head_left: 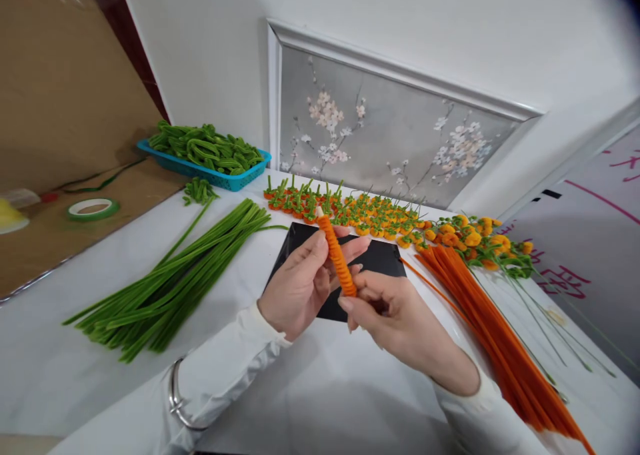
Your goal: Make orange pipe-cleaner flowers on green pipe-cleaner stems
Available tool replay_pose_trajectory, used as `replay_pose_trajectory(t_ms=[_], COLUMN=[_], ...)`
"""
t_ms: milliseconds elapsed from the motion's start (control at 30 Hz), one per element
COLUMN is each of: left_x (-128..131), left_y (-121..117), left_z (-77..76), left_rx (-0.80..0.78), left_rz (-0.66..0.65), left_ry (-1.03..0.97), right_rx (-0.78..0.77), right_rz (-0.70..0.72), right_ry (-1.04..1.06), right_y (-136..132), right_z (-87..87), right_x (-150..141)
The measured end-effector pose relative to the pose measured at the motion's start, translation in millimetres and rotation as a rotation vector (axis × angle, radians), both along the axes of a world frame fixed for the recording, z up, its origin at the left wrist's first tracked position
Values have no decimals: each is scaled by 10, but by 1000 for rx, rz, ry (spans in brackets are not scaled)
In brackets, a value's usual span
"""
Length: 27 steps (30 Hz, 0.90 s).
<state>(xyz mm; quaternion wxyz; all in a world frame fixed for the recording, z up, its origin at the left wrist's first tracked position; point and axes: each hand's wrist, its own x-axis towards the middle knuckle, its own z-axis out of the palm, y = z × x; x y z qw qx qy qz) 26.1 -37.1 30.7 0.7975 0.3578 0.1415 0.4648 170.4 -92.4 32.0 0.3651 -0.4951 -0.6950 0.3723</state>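
Note:
An orange pipe cleaner (338, 256), wound in tight coils round a thin rod with a pale tip, is held tilted in front of me. Its upper part is pinched between the thumb and fingers of my left hand (299, 283). At the lower end, my right hand (400, 318) grips the coil with thumb and bent fingers. Beneath both hands lies a black mat (380, 262). To the right is a bundle of straight orange pipe cleaners (493, 328); on the left, a bundle of green pipe cleaners (185, 275) is spread out.
Rows of small orange and yellow flower heads (350, 212) line the wall side. Finished-looking yellow flowers (475, 238) with long stems lie at right. A blue basket (230, 180) holds bent green pieces. Green tape (93, 208) rests on cardboard at left.

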Motion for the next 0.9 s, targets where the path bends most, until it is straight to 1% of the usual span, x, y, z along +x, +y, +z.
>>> replay_pose_trajectory(t_ms=[67, 167, 267, 367, 467, 633, 833, 900], left_x=[-10, -24, -29, -28, -26, -28, -34, -41], left_y=[12, 25, 23, 25, 41, 65, 76, 77], left_z=[5, 16, 29, 30, 9, -23, -39, -47], left_rx=[44, 119, 176, 200, 193, 183, 99, 107], left_rz=[5, 18, 44, 41, 12, -58, 21, -13], left_ry=[26, 95, 158, 188, 174, 156, 153, 151], right_rx=[61, 70, 32, -53, -118, -115, -213, -239], right_rz=[-35, 6, 84, 128, 159, 186, 249, 266], right_ry=[-60, -76, -43, 38, 136, 175, 306, 362], right_y=[-27, -56, -69, -69, -54, -22, -4, 5], right_z=[50, 118, 142, 129, 106, 84, 73, 75], right_x=[29, 67, 80, 92, 116, 139, 122, 120])
